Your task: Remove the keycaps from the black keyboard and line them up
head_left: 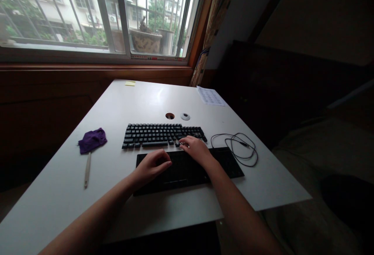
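Two hands [196,149], many keycaps [152,133], one black panel [181,171], one cable [243,143]

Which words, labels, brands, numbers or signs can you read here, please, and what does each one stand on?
None can be read.
Black keys: any characters are too small.
Paper sheet: printing too blurred.
Window frame: markings along its lower edge too small.
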`<state>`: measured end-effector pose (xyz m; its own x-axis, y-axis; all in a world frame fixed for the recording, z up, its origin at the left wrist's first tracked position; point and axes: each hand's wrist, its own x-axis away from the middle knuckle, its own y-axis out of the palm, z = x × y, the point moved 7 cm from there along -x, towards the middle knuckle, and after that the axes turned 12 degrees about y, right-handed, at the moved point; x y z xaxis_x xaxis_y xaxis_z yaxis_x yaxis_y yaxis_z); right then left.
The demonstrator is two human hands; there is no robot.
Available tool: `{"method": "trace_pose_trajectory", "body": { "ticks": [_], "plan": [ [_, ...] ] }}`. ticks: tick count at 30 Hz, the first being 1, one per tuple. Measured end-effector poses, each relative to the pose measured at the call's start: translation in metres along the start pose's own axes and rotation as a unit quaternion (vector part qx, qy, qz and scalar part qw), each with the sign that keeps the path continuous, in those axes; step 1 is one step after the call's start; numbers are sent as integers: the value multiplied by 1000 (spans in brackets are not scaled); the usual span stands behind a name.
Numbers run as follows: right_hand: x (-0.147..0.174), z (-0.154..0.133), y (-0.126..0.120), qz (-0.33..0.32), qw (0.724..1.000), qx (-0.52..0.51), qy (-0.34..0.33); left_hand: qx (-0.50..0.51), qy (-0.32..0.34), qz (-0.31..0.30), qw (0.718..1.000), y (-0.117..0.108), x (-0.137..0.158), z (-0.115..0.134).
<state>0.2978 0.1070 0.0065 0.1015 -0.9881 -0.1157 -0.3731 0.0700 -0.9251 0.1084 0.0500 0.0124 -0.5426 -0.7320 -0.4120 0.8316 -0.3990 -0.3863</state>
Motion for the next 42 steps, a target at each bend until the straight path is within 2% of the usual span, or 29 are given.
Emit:
{"method": "trace_pose_trajectory", "body": {
  "ticks": [5, 10, 15, 23, 33, 38, 42],
  "plan": [
    [11, -4, -10, 40, 998, -3, -46, -2, 5, -5, 1000, 1, 0, 0],
    [19, -12, -2, 22, 992, 16, -122, -7, 13, -2, 1000, 0, 0, 2],
    [21, -16, 4, 0, 990, 60, -129, -10, 21, -4, 1000, 1, -1, 4],
    [17, -18, 8, 6, 988, 97, -117, -19, 28, -12, 999, 2, 1, 2],
    [16, -17, 10, 13, 988, 108, -111, -30, 24, -22, 999, 3, 1, 1],
    [16, -18, 7, 43, 990, 81, -111, -34, 29, -21, 999, 3, 1, 1],
    [16, -27, 7, 40, 989, 60, -133, -33, 31, -23, 999, 4, 0, 2]
  ]
}}
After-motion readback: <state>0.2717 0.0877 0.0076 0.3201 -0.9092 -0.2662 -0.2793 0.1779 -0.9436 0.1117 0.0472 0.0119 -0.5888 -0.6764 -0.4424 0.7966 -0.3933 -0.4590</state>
